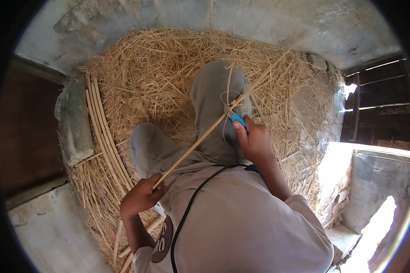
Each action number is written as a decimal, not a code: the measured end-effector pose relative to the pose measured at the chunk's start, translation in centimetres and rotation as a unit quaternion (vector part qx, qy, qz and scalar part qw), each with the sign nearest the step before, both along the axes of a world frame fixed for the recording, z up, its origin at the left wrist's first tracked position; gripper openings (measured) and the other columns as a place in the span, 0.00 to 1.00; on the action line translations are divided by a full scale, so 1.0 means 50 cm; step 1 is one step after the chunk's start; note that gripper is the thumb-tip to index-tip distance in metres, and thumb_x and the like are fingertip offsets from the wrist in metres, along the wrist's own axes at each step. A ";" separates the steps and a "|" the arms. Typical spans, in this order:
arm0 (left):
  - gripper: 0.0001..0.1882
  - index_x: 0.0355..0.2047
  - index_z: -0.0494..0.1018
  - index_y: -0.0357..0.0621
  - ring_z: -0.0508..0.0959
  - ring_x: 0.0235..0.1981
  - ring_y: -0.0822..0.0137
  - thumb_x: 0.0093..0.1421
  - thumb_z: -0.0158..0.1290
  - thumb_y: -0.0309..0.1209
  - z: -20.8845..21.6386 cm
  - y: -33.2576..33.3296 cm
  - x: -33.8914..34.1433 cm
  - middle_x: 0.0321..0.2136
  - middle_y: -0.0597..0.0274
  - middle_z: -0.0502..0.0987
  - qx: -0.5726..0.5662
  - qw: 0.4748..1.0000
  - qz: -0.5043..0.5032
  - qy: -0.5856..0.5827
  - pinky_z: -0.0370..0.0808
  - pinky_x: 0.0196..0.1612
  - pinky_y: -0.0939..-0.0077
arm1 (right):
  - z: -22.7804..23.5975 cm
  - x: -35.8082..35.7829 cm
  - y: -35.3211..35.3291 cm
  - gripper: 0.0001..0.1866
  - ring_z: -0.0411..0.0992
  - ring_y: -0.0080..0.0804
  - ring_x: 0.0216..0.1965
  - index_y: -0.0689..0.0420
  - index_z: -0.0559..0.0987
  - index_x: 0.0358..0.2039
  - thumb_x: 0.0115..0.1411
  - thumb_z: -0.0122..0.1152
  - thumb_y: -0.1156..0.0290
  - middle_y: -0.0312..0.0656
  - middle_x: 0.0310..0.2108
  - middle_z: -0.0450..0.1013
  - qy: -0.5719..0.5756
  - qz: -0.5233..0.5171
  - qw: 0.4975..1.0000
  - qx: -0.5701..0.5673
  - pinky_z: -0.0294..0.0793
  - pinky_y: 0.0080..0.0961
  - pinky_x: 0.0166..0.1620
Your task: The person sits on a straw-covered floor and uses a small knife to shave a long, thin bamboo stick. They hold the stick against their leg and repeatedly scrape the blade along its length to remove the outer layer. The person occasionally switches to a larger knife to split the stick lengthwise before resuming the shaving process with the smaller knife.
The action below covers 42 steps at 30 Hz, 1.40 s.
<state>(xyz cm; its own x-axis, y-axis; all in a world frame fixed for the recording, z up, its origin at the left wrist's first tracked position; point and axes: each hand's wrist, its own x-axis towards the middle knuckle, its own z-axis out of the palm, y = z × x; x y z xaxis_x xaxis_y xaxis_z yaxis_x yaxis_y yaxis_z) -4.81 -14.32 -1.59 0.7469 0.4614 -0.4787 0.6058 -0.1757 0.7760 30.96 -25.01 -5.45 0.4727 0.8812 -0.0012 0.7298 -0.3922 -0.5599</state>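
Note:
My left hand [143, 195] is closed round the near end of a long, thin cane strip [192, 149]. The strip runs up and to the right across my raised knee and past it over the straw. In my right hand [256, 140] is a blue-handled knife [238, 121], its tip against the strip above the knee. Thin curled shavings [229, 84] hang from the strip there, and a fine looped thread or sliver lies across my trousers. The blade itself is mostly hidden behind the handle and shavings.
Loose straw [155, 68] covers the floor. Several long cane poles [104, 132] lie on my left, beside a grey-green block [75, 120]. Pale walls [259, 18] enclose the space. At right is a dark slatted opening [380, 104]. A black cord [187, 211] crosses my shirt.

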 end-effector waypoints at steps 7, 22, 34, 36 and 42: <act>0.07 0.36 0.67 0.40 0.72 0.23 0.53 0.64 0.55 0.25 -0.038 -0.015 0.073 0.23 0.49 0.72 -0.015 1.000 0.006 -0.024 0.69 0.30 0.63 | -0.009 0.002 0.001 0.29 0.79 0.59 0.28 0.57 0.77 0.36 0.72 0.50 0.40 0.54 0.22 0.76 0.031 0.053 0.998 0.020 0.75 0.52 0.31; 0.09 0.43 0.71 0.37 0.79 0.31 0.37 0.68 0.51 0.30 -0.053 -0.025 0.219 0.28 0.37 0.78 0.016 0.998 0.062 0.014 0.73 0.37 0.52 | -0.012 -0.013 0.008 0.27 0.78 0.58 0.24 0.55 0.78 0.34 0.71 0.54 0.41 0.50 0.19 0.76 0.001 0.053 0.998 0.023 0.75 0.50 0.28; 0.12 0.47 0.67 0.39 0.81 0.28 0.34 0.66 0.52 0.28 -0.043 -0.061 0.149 0.23 0.37 0.79 0.091 0.995 0.013 0.049 0.76 0.32 0.44 | -0.029 -0.028 -0.005 0.28 0.78 0.52 0.22 0.53 0.77 0.33 0.69 0.55 0.37 0.47 0.18 0.75 -0.049 0.038 0.997 0.043 0.75 0.47 0.26; 0.12 0.47 0.67 0.40 0.81 0.25 0.38 0.65 0.53 0.28 -0.045 -0.067 0.132 0.22 0.40 0.79 0.105 0.993 0.018 0.054 0.76 0.29 0.47 | -0.033 -0.031 -0.002 0.29 0.78 0.52 0.22 0.53 0.77 0.33 0.69 0.55 0.36 0.46 0.18 0.75 -0.057 0.039 0.997 0.045 0.75 0.47 0.25; 0.12 0.45 0.67 0.39 0.82 0.19 0.46 0.65 0.54 0.29 -0.027 -0.079 0.093 0.19 0.46 0.79 0.081 0.991 0.029 0.107 0.76 0.24 0.52 | -0.042 -0.036 0.001 0.29 0.79 0.51 0.22 0.52 0.77 0.33 0.68 0.55 0.35 0.46 0.19 0.76 -0.060 0.063 0.995 0.042 0.75 0.47 0.25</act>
